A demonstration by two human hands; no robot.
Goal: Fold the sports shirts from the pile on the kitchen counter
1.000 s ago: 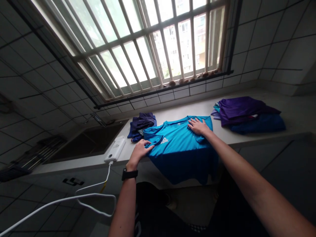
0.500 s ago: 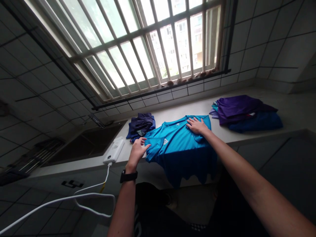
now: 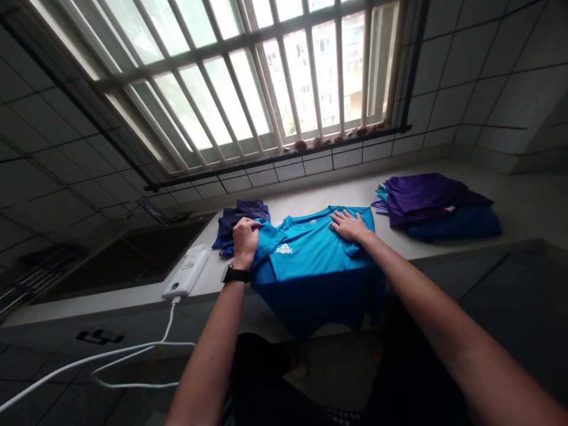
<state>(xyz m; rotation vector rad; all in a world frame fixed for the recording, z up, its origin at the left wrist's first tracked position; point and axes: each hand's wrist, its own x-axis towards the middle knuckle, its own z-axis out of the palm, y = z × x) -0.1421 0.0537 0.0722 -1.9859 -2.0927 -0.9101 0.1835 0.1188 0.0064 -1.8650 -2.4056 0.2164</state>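
Note:
A bright blue T-shirt (image 3: 310, 260) with a white logo lies on the pale countertop (image 3: 510, 207), its lower part hanging over the front edge. My left hand (image 3: 245, 236), with a black watch on the wrist, is curled on the shirt's left shoulder edge, next to a dark blue garment (image 3: 237, 222). My right hand (image 3: 350, 226) lies flat with fingers spread on the shirt's right shoulder near the collar.
A pile of folded purple and dark blue clothes (image 3: 437, 204) sits to the right. A white power bank (image 3: 186, 274) with a white cable (image 3: 110, 358) lies left of the shirt, beside a dark sink (image 3: 128, 254). A barred window (image 3: 266, 89) is behind the counter.
My left hand moved up from the shirt's folded left sleeve to its left shoulder edge. The fold opened and the white logo now shows flat. The right hand stayed put.

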